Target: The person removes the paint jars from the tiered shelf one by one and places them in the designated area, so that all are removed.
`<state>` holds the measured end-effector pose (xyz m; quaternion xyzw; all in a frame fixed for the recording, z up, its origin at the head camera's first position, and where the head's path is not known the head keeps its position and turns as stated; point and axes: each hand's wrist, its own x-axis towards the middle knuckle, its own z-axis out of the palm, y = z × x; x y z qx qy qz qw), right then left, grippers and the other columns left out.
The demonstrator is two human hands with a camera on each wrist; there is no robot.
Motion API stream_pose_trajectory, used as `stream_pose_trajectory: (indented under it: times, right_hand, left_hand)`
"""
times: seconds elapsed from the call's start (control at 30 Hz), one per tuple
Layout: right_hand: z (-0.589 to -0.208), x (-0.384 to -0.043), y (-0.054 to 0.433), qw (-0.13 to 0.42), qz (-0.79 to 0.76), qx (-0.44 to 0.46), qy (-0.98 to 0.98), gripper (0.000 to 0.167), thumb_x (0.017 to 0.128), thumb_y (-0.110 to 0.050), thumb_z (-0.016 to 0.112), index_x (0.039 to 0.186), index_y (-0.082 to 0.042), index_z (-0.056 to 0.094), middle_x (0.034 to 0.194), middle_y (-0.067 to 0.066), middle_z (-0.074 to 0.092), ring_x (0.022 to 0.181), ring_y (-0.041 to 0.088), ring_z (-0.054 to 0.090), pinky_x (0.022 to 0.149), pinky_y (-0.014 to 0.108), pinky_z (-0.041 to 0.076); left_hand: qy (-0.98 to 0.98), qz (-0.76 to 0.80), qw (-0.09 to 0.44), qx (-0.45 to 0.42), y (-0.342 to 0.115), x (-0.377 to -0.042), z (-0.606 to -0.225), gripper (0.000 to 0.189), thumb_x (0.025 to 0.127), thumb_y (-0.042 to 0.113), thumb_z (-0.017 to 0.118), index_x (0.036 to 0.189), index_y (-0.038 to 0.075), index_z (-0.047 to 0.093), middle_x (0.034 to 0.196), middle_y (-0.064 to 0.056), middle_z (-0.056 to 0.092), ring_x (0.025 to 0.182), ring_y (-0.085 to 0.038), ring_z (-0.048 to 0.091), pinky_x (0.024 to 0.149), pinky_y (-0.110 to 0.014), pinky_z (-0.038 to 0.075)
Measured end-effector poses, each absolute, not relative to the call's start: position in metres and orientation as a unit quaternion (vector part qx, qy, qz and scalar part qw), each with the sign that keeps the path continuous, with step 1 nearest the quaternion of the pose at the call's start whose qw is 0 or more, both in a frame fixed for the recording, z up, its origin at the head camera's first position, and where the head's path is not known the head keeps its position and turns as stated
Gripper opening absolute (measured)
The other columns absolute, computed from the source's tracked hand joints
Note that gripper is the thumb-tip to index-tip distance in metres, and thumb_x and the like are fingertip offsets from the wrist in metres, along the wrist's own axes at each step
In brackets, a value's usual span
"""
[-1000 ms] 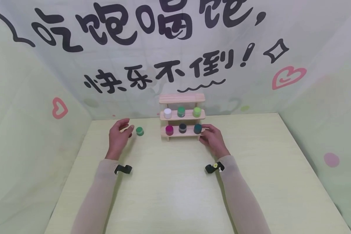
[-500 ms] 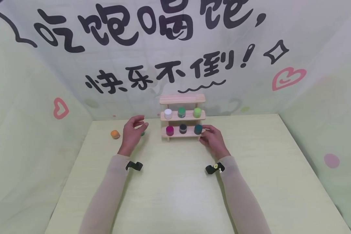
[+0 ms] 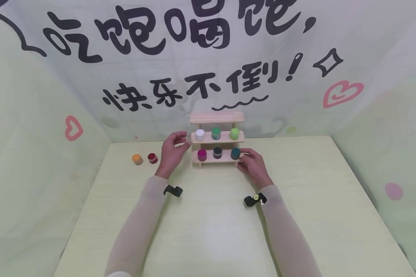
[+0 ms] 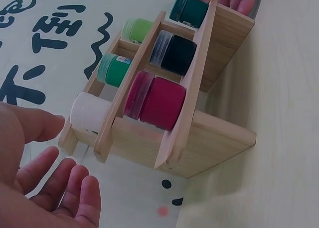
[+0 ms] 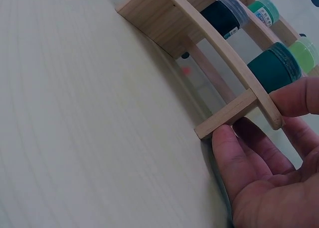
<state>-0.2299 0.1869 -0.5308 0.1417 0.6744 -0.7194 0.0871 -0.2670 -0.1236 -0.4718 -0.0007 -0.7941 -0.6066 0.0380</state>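
Observation:
A small three-tier wooden rack (image 3: 217, 138) stands at the back of the table. Its middle shelf bears a white jar (image 3: 200, 135), a green jar (image 3: 216, 133) and a light green jar (image 3: 234, 134). On the lowest shelf sit a magenta jar (image 3: 202, 155), a black-looking jar (image 3: 217, 152) and a teal jar (image 3: 235, 153). My left hand (image 3: 173, 154) is beside the rack's left end, thumb and fingers apart with nothing between them, thumb tip near the white jar. With my right hand (image 3: 254, 167) I grip the rack's right end, fingers at the lowest shelf and its leg (image 5: 229, 113).
An orange jar (image 3: 137, 159) and a dark red jar (image 3: 152, 158) stand on the table (image 3: 208, 223) left of my left hand. The rack's top shelf (image 3: 217, 117) is bare. A white cloth (image 3: 159, 69) with black lettering hangs close behind.
My left hand has moved right to the rack's left end, uncovering the orange and dark red jars. The loose green jar on the table is no longer visible. My right hand has stayed at the rack.

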Motion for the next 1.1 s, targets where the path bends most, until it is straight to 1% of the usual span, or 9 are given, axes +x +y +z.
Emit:
stream_pose_trajectory:
  times: [0.1,0.2,0.4,0.53,0.8,0.93,1.1]
  right_hand:
    - [-0.532,-0.23,0.187,0.086,-0.722,0.138,0.672,0.046,0.094,-0.002,0.061,0.139,-0.011,0.063,0.108,0.006,0.073,0.09,0.016,0.071,0.078,0.023,0.063]
    - [-0.532,-0.231,0.188,0.087,-0.725,0.136,0.669,0.047,0.094,-0.002,0.061,0.14,-0.011,0.063,0.108,0.006,0.073,0.092,0.017,0.07,0.078,0.023,0.063]
    - [-0.531,-0.231,0.188,0.086,-0.728,0.134,0.666,0.047,0.093,-0.001,0.061,0.139,-0.009,0.063,0.106,0.005,0.073,0.094,0.019,0.071,0.078,0.023,0.063]
    - [-0.53,-0.232,0.187,0.087,-0.73,0.131,0.665,0.047,0.093,-0.001,0.061,0.139,-0.009,0.063,0.105,0.004,0.073,0.093,0.018,0.07,0.078,0.023,0.063]
    - [-0.53,-0.231,0.187,0.085,-0.731,0.126,0.666,0.045,0.094,-0.001,0.06,0.139,-0.009,0.063,0.102,0.003,0.073,0.088,0.015,0.07,0.076,0.021,0.062]
    - [-0.53,-0.23,0.188,0.087,-0.728,0.125,0.668,0.045,0.095,-0.001,0.061,0.139,-0.009,0.063,0.103,0.003,0.073,0.089,0.016,0.069,0.076,0.022,0.062]
    - [-0.531,-0.23,0.189,0.088,-0.73,0.13,0.666,0.045,0.094,-0.001,0.061,0.139,-0.009,0.063,0.106,0.005,0.073,0.093,0.018,0.07,0.079,0.023,0.063]
  left_hand:
    - [-0.799,-0.599,0.04,-0.001,-0.115,-0.27,-0.471,0.044,0.096,0.02,0.078,0.137,0.014,0.065,0.137,-0.007,0.067,0.126,-0.026,0.064,0.108,-0.037,0.058]
    - [-0.802,-0.596,0.044,-0.007,-0.108,-0.273,-0.471,0.044,0.096,0.022,0.079,0.137,0.016,0.065,0.135,-0.006,0.067,0.126,-0.026,0.063,0.109,-0.039,0.057]
    - [-0.81,-0.583,0.049,-0.028,-0.097,-0.278,-0.472,0.044,0.095,0.025,0.079,0.136,0.018,0.065,0.134,-0.004,0.068,0.127,-0.024,0.062,0.111,-0.043,0.053]
    - [-0.816,-0.575,0.051,-0.034,-0.092,-0.279,-0.472,0.046,0.094,0.025,0.079,0.137,0.018,0.064,0.133,-0.003,0.068,0.126,-0.023,0.06,0.109,-0.045,0.052]
    - [-0.833,-0.552,0.045,-0.017,-0.083,-0.279,-0.467,0.05,0.094,0.022,0.078,0.141,0.014,0.063,0.133,-0.008,0.066,0.128,-0.026,0.058,0.109,-0.047,0.052]
    - [-0.833,-0.551,0.044,-0.014,-0.083,-0.279,-0.467,0.047,0.095,0.023,0.078,0.139,0.015,0.064,0.132,-0.008,0.066,0.126,-0.026,0.058,0.108,-0.046,0.052]
    - [-0.833,-0.551,0.042,-0.016,-0.085,-0.278,-0.469,0.045,0.095,0.025,0.078,0.138,0.019,0.065,0.133,-0.004,0.068,0.126,-0.022,0.059,0.108,-0.043,0.052]
